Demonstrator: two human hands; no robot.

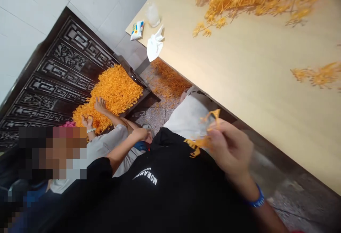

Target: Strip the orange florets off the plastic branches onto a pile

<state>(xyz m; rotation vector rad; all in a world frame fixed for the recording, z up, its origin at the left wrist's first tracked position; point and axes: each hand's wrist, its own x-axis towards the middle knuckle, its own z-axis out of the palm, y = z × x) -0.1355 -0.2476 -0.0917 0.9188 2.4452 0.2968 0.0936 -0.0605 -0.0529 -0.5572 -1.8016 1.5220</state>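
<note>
our right hand [234, 151] pinches orange sprigs [196, 144], best held lightly; whether our left hand [140, 135] is closed, we cannot tell.

Orange sprig [198, 144] in right hand [231, 147]

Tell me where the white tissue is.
In the head view, upper left of centre, the tissue lies at the edge of the table, beside the glass and small packet.

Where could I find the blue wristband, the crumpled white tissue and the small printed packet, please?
Blue wristband [259, 200]: head view, the outer face of the band.
Crumpled white tissue [154, 48]: head view, its broad lower part.
Small printed packet [137, 31]: head view, middle of its printed face.
</note>
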